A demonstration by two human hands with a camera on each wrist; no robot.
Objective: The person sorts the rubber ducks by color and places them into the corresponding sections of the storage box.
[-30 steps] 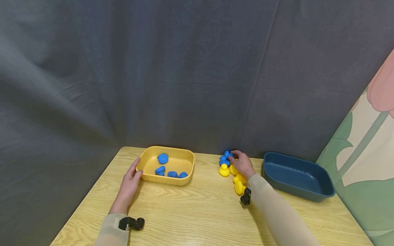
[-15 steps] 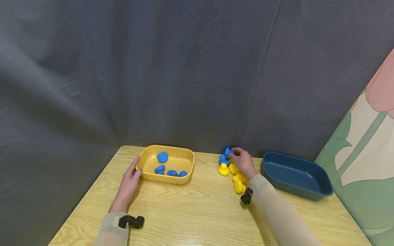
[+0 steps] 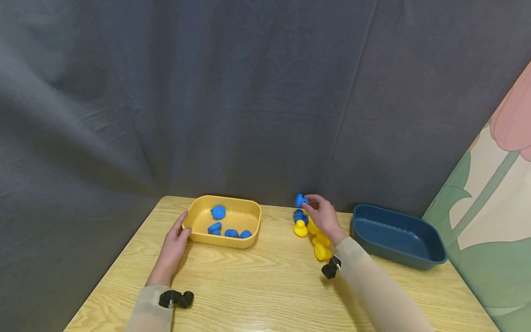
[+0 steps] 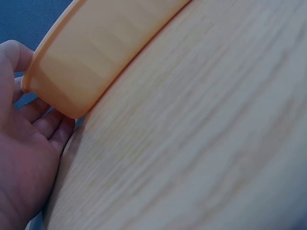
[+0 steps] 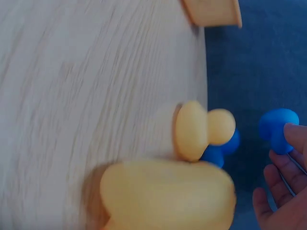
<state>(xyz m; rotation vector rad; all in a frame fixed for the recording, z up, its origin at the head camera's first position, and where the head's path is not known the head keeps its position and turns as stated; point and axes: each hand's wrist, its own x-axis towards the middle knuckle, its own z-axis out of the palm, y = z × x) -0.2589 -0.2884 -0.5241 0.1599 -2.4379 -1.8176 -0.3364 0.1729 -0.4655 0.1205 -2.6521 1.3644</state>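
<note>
Between thumb and fingers my right hand (image 3: pixel 325 218) pinches a blue rubber duck (image 3: pixel 300 200), raised above the pile. In the right wrist view this duck (image 5: pixel 278 127) sits at the fingertips. Below it on the table are another blue duck (image 3: pixel 299 216) and several yellow rubber ducks (image 3: pixel 300 228), some partly hidden by the hand. My left hand (image 3: pixel 175 242) grips the left end of a yellow bin (image 3: pixel 226 241), its thumb over the rim, as the left wrist view shows with the bin wall (image 4: pixel 81 62). Inside the bin lie several blue ducks (image 3: pixel 218 212).
A dark blue bin (image 3: pixel 400 258) stands at the right of the wooden table (image 3: pixel 249 286), beside the right forearm. Behind the table's far edge hangs a dark grey curtain (image 3: pixel 249 101). A flower-patterned cloth (image 3: pixel 493 221) is at the right.
My right hand has lifted the blue duck off the pile and carried it slightly up and to the left. The left hand stays on the yellow bin.
</note>
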